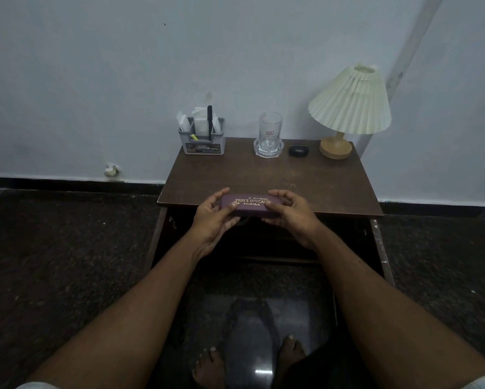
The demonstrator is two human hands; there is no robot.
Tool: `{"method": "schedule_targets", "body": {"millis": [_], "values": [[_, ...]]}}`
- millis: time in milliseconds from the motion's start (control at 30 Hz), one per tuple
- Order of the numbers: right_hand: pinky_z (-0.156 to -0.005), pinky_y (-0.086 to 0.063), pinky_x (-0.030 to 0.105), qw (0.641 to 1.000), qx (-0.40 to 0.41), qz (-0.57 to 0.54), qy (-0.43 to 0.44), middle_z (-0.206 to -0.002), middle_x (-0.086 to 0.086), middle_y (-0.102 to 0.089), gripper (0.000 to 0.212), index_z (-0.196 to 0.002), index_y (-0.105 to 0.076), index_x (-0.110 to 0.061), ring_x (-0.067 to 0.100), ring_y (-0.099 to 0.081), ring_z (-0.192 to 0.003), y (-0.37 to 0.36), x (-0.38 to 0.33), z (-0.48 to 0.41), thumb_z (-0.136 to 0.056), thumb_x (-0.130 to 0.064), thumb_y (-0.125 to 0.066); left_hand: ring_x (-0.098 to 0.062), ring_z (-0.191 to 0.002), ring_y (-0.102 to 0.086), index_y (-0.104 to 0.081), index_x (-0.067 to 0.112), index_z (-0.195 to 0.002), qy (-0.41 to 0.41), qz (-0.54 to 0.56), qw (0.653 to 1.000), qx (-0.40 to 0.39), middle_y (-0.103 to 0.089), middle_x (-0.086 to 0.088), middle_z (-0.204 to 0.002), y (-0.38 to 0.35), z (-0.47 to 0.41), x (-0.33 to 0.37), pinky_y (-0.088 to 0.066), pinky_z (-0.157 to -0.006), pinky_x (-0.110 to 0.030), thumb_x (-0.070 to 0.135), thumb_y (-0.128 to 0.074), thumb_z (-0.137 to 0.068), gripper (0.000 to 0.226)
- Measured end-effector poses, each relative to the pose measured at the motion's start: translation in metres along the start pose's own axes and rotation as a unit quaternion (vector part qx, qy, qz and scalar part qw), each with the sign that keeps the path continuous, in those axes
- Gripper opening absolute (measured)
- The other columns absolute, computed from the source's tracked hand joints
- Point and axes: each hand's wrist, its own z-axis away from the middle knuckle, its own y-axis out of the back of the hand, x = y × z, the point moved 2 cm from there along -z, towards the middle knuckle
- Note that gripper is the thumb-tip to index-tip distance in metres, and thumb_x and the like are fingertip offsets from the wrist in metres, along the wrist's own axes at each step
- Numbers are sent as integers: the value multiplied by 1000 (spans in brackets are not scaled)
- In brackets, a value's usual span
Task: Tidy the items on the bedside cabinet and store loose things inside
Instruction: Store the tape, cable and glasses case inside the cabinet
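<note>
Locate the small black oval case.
Head view: the small black oval case lies at the back right of the brown cabinet top, between the clear glass and the lamp's wooden base.

Spectacle case, lower centre: dull purple, gold lettering in three lines on the lid.
Bedside cabinet: dark brown wood top, faint pale scratches toward the right; the interior below reads near-black.
Desk organiser, left of upper centre: grey, with a printed picture strip and white letters across the front. In it: black pen, yellow highlighter, white papers.
Drinking glass: clear, small red-and-white label.
Earbud case: black.
Lamp, upper right: cream pleated shade, tan wooden base.
Wall: pale blue-grey.
Skirting: black.
Floor: dark, finely speckled.
</note>
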Motion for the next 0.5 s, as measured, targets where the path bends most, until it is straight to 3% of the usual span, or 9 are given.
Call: {"method": "schedule_targets", "body": {"millis": [167,333,500], "values": [[-83,-60,45,1000,-2,1,13,-112,10,-62,42,-129,-55,-2,30,-64,-106,0,1,0,-89,5,-66,-19,-104,-68,-54,11,-137,-10,-11,1000,-3,-70,-6,-110,0,-2,-2,-62,-75,-30,-6,-64,-90,51],[-78,-61,40,1000,-2,0,20,-111,11,-61,44,-131,-55,0,30,-65,-104,1,0,-1,-89,5,-67,-24,-109,-66,-53,10,-138,-13,-24,1000,8,-68,-8,-112,1,-3,-3,-62,-76,-31,-4,-65,-90,51],[-72,-63,33,999,28,-31,6,-120,21,-63,46,-128,-54,1,29,-72,-78,2,-1,-5,-89,-11,-73,-31,-102,-70,-59,4,-125,6,-3,1000,31,-66,-18,-120,1,-5,-2,-63,-76,-31,8,-67,-93,34]]}}
